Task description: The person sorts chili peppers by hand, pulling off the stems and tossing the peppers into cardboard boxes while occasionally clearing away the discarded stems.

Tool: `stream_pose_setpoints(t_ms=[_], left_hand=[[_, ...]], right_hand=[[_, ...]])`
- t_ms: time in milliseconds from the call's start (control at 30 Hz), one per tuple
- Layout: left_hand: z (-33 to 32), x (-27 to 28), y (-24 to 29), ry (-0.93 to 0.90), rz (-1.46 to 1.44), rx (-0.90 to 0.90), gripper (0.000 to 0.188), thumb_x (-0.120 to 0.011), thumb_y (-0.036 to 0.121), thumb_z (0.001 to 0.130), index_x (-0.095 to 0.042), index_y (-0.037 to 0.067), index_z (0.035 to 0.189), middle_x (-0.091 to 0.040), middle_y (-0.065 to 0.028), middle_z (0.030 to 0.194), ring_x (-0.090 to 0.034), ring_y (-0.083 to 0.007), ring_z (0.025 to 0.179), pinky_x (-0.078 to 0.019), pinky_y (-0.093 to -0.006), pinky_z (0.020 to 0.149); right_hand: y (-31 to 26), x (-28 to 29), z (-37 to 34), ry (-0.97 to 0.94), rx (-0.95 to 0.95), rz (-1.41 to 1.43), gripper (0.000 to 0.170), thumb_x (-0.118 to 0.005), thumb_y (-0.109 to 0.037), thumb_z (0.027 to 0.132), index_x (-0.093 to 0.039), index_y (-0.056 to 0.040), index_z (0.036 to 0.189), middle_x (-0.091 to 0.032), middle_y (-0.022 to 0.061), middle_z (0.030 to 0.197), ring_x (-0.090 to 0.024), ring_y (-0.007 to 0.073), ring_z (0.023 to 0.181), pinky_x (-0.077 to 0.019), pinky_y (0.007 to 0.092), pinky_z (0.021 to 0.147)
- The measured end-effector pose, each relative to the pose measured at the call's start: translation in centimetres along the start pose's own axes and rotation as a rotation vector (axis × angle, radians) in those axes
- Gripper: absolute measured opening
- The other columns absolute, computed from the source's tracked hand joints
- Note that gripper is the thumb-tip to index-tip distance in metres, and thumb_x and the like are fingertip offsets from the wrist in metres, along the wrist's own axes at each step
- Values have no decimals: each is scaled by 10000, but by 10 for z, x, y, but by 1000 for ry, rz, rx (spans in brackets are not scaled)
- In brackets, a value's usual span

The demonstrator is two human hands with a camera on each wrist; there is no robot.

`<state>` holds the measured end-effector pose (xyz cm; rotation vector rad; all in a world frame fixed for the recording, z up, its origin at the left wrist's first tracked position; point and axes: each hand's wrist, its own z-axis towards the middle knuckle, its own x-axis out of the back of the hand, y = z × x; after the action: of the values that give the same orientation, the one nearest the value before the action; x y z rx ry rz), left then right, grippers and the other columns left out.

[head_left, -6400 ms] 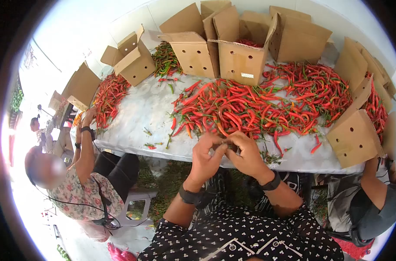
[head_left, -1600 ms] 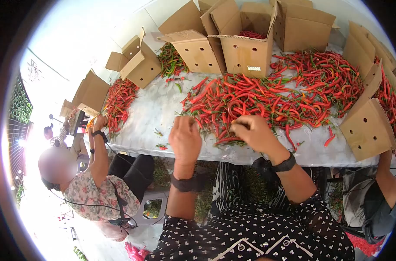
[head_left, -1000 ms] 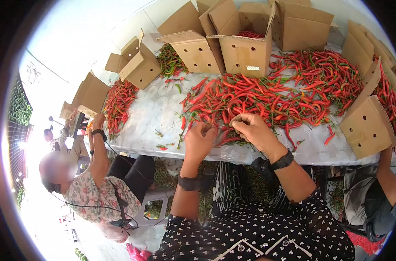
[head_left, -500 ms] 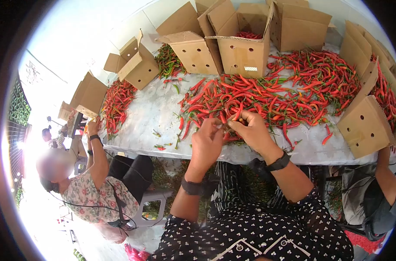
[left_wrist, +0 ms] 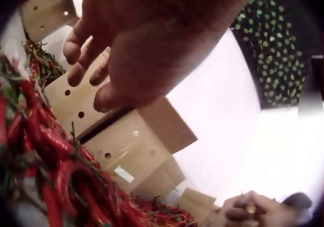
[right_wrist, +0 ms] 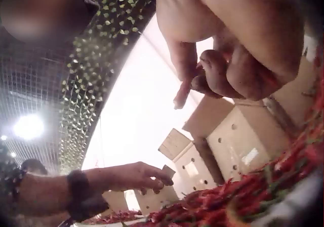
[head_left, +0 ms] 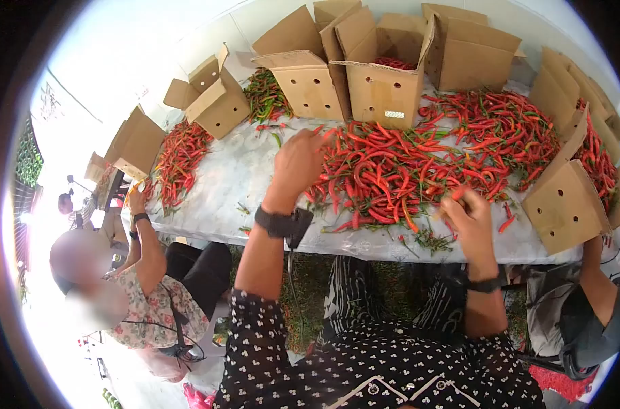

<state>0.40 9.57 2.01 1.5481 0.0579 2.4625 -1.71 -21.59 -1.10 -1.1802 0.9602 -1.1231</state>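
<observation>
Across the table lies a broad heap of red chilli peppers (head_left: pixel 385 174) with green stems. My left hand (head_left: pixel 300 167) reaches over the heap's left end; in the left wrist view its loosely bent fingers (left_wrist: pixel 76 75) have nothing between them. My right hand (head_left: pixel 473 221) is raised over the front right of the heap. It pinches a red chilli (right_wrist: pixel 181 96), whose end sticks out past the thumb and fingers in the right wrist view; the rest is hidden in the hand.
Cardboard boxes (head_left: pixel 381 88) line the back, one holding red chillies. Another box (head_left: pixel 565 208) leans at the right. Green and red chillies (head_left: pixel 266 95) lie back left. Stem scraps (head_left: pixel 432 240) lie near the front edge. A person (head_left: pixel 146 300) works at the left, another (head_left: pixel 596 300) sits at the right.
Half a second ago both hands met above the front of the heap. They are now apart: the left has gone forward and left, the right has moved rightward with a chilli in it.
</observation>
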Motion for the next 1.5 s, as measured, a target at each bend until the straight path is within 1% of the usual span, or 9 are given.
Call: stream_pose_setpoints(t_ms=[300, 467, 767, 833, 900, 967, 1067, 1433, 1500], left_hand=[[58, -71, -24, -230, 115, -255, 190, -523, 127, 720, -626, 125, 880, -611, -114, 873, -591, -304, 839, -492, -413, 682], [57, -59, -24, -386, 238, -263, 196, -499, 146, 735, -601, 111, 899, -590, -147, 855, -572, -347, 824, -471, -443, 701], [25, 3, -11, 48, 192, -30, 151, -530, 110, 756, -555, 31, 883, -574, -155, 777, -606, -292, 718, -478, -384, 607], [10, 10, 9, -143, -482, 290, 119, -542, 107, 780, -527, 15, 854, -570, -94, 700, -592, -182, 657, -470, -308, 576], [-17, 4, 37, -207, -1087, 321, 97, -555, 68, 784, -521, 22, 863, -557, -30, 678, -547, -93, 634, -447, -238, 565], [-40, -2, 68, -230, -1229, 351, 78, -560, 27, 785, -524, 29, 854, -562, -4, 711, -541, -71, 634, -443, -216, 573], [-68, -16, 89, -227, -1442, 439, 89, -586, 50, 798, -535, 25, 867, -563, 8, 748, -501, -49, 658, -398, -193, 581], [-71, -16, 89, -205, -1059, 404, 125, -592, 85, 802, -535, 39, 702, -514, 1, 633, -443, -88, 540, -342, -250, 482], [-64, -12, 93, 119, -341, -30, 108, -620, 75, 729, -537, 12, 698, -538, -88, 657, -534, -227, 563, -408, -316, 500]], right_hand=[[24, 155, -124, 148, -284, -927, 198, -622, -126, 703, -504, 23, 648, -520, 82, 542, -454, 123, 501, -371, 289, 488], [25, 157, -142, 196, -344, -972, 188, -636, -135, 692, -559, 34, 721, -544, 122, 597, -493, 141, 529, -395, 295, 516], [-8, 31, -57, -36, 5, -387, 156, -617, -109, 752, -598, 22, 834, -582, 55, 653, -475, 73, 575, -400, 247, 529], [-13, -4, -39, -107, 67, -301, 173, -624, -120, 747, -601, 18, 848, -594, 68, 683, -511, 97, 593, -412, 258, 542], [-10, -35, -23, -125, 100, -255, 179, -628, -123, 741, -603, 16, 851, -602, 82, 701, -538, 124, 601, -422, 272, 550], [-2, -60, -12, -121, 305, -316, 189, -628, -127, 727, -601, 14, 849, -600, 139, 733, -578, 217, 634, -436, 313, 567], [15, -79, -9, -156, 281, -257, 197, -630, -133, 715, -591, 19, 834, -580, 173, 724, -575, 292, 639, -440, 341, 575], [28, -71, -19, -337, 177, -219, 167, -609, -142, 738, -578, 21, 763, -533, 185, 643, -517, 270, 525, -381, 340, 505], [29, -67, -19, -344, 64, -207, 169, -622, -133, 748, -585, 30, 774, -544, 142, 610, -496, 155, 506, -374, 296, 495]])
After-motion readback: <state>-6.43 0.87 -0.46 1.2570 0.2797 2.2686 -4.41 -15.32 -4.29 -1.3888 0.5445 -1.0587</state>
